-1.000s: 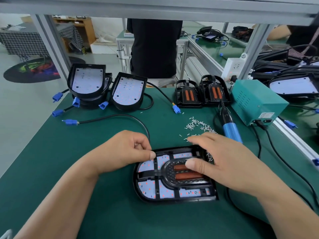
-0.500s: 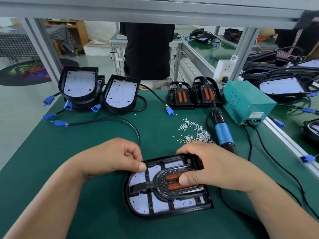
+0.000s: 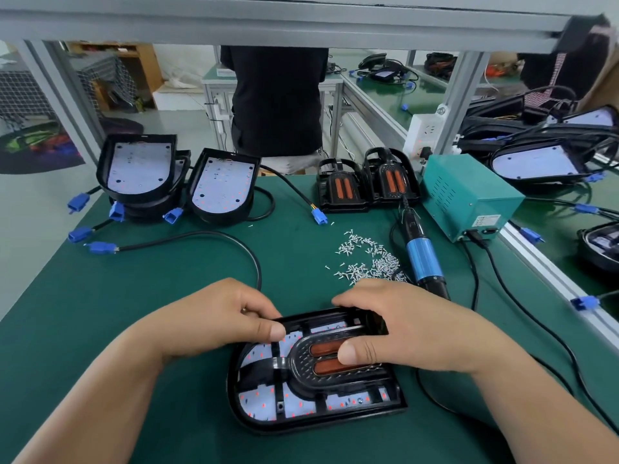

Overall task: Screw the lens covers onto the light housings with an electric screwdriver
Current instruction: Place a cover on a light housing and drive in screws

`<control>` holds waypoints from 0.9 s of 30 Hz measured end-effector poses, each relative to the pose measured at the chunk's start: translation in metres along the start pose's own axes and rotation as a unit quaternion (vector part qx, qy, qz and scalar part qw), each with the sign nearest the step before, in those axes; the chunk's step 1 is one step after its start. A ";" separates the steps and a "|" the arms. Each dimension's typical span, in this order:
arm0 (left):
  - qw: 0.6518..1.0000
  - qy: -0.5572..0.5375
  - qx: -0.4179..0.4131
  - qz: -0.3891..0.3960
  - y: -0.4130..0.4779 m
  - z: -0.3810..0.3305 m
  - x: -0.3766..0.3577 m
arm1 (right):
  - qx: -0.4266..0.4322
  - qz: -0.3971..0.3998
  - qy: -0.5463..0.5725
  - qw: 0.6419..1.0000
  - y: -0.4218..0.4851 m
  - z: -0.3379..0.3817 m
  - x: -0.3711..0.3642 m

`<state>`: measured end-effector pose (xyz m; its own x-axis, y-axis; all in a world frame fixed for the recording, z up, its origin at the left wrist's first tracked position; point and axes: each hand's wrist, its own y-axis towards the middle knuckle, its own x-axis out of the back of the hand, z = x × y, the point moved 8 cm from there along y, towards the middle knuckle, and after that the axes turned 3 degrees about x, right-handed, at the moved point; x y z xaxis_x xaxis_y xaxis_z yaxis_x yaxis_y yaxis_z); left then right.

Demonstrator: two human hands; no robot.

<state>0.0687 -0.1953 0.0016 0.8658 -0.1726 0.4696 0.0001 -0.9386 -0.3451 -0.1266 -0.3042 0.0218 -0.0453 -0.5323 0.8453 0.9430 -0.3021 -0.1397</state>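
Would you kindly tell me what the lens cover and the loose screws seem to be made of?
Lens cover: probably moulded plastic, glossy black, with sheen on its ribs and dimpled centre. Screws: small bright silvery pieces that glint, likely plated steel, though too small to confirm.

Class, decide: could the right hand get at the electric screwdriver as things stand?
Probably yes: the electric screwdriver lies just beyond the right hand, nothing between; it must first release the lens cover.
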 end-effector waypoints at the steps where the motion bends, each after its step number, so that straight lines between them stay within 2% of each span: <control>1: 1.000 -0.006 0.000 0.001 0.000 0.000 0.000 | -0.003 -0.004 0.002 1.000 -0.002 0.000 0.003; 3: 1.000 -0.025 -0.001 0.000 0.000 0.000 0.001 | -0.016 -0.041 0.016 0.999 -0.006 -0.004 0.016; 5: 0.999 -0.054 0.003 -0.002 0.002 0.003 0.001 | -0.044 -0.135 0.032 0.989 -0.012 -0.014 0.039; 7: 0.997 -0.076 0.020 -0.021 0.004 0.007 0.004 | -0.097 -0.248 -0.019 0.964 -0.024 -0.031 0.066; 8: 0.995 -0.095 0.029 -0.028 0.005 0.009 0.004 | -0.136 -0.276 -0.066 0.949 -0.031 -0.042 0.075; 11: 0.982 -0.182 0.048 -0.034 0.008 0.011 0.001 | -0.238 -0.246 -0.170 0.924 -0.043 -0.075 0.080; 13: 0.965 -0.250 0.063 -0.053 0.013 0.014 0.002 | -0.259 -0.214 -0.188 0.923 -0.045 -0.090 0.075; 15: 0.918 -0.386 0.062 -0.068 0.019 0.013 0.003 | -0.258 -0.195 -0.180 0.929 -0.044 -0.097 0.071; 18: 0.758 -0.648 0.047 -0.064 0.024 0.008 0.002 | -0.262 -0.167 -0.189 0.932 -0.039 -0.102 0.066; 19: 0.727 -0.682 0.043 -0.067 0.024 0.007 0.001 | -0.263 -0.160 -0.197 0.931 -0.038 -0.103 0.065; 20: 0.720 -0.689 0.042 -0.067 0.024 0.006 -0.002 | -0.262 -0.156 -0.201 0.931 -0.036 -0.104 0.064; 21: 0.730 -0.680 0.040 -0.065 0.025 0.005 -0.004 | -0.262 -0.157 -0.201 0.931 -0.035 -0.105 0.064; 24: 0.781 -0.619 0.032 -0.068 0.027 0.003 -0.010 | -0.266 -0.170 -0.186 0.931 -0.033 -0.108 0.066; 27: 0.812 -0.576 0.026 -0.091 0.030 0.004 -0.008 | -0.283 -0.182 -0.148 0.930 -0.034 -0.113 0.066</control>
<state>0.0639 -0.2205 -0.0158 0.7429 0.3896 -0.5444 0.1751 -0.8980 -0.4037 -0.1995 -0.4188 0.0243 -0.1557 -0.0986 0.9829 0.5547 -0.8320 0.0044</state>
